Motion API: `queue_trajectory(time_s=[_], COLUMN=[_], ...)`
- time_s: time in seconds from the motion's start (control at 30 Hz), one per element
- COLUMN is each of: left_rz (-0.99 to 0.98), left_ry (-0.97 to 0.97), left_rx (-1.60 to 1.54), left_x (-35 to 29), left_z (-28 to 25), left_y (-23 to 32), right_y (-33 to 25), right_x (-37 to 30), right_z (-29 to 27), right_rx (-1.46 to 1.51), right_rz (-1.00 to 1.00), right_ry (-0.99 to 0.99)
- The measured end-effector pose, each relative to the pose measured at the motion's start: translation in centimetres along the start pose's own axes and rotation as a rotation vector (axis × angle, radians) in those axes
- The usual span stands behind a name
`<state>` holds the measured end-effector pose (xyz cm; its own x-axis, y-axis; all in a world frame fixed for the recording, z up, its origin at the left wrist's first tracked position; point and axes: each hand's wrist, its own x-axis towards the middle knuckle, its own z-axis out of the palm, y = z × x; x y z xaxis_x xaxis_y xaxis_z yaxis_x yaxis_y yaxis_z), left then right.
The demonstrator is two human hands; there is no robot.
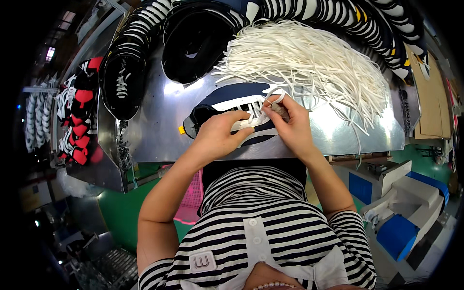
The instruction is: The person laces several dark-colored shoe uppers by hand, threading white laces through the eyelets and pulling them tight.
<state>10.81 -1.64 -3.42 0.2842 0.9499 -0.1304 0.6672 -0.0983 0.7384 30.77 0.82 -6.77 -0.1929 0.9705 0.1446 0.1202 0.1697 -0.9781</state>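
Note:
A navy and white shoe upper (pixel 239 91) lies flat on the metal table in front of me, its black-lined opening toward the left. White lace crosses part of its eyelet area. My left hand (pixel 217 133) rests on the upper's left part, thumb and fingers closed on the white eyelet strip. At the other end of the lacing, my right hand (pixel 295 126) pinches a white shoelace (pixel 276 92), which loops up above the fingertips. The exact spot where the lace meets the eyelet is partly hidden by my fingers. A small yellow tab (pixel 181 130) shows at the upper's left end.
A big heap of loose white laces (pixel 304 60) covers the table (pixel 159 140) behind the upper. Long rows of nested shoe uppers (pixel 124 87) curve around the back and left. Red, black and white pieces (pixel 82 116) hang at far left; a pink basket (pixel 189 200) sits below.

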Motion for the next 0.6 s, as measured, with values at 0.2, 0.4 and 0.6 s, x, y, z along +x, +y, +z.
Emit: queue_trajectory(time_s=[0.2,0.4,0.6], left_rz=[-0.072,-0.072,-0.086], left_ry=[0.067,0.098,0.096], left_rx=[0.050,0.095,0.059], left_x=[0.7,0.8,0.9], left_z=[1.1,1.4,1.3], left_y=[0.9,0.8,0.8], right_y=[0.4,0.6,0.0], right_x=[0.3,0.1,0.2], right_z=[0.2,0.0,-0.3], right_rx=[-0.073,0.113,0.089], right_rz=[-0.021,0.100,0.146], right_ry=[-0.010,-0.013,-0.051])
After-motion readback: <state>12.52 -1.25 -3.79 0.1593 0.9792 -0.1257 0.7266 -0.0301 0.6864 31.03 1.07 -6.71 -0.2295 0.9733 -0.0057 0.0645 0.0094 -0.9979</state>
